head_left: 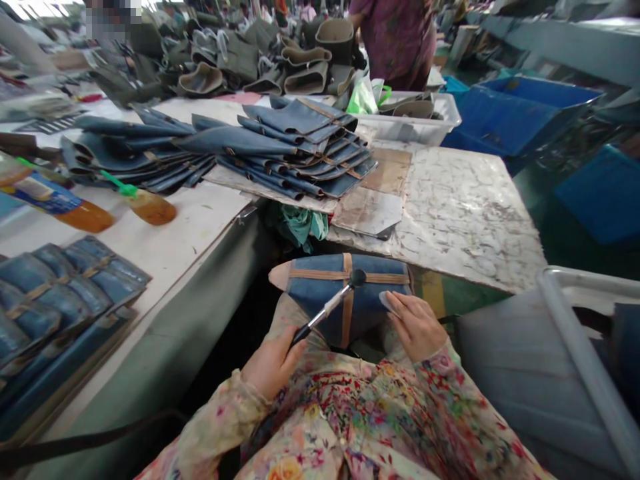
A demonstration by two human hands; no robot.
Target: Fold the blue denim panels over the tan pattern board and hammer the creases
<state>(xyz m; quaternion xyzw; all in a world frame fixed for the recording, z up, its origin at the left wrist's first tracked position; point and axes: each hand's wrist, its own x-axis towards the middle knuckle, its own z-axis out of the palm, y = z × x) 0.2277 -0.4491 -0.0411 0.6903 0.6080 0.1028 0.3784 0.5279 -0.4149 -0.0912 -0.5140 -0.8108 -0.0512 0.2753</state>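
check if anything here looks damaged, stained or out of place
The pale worktop ahead on the right stands out: dark streaks and blotches cover it and its edge looks ragged. Whether that is staining or wear, I cannot tell. The blue piece under the black-headed tool shows no plain damage.

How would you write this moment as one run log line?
left hand: grips hammer-like tool | tool head: over tan strips of blue leather-like panel | right hand: fingers on pale piece at panel
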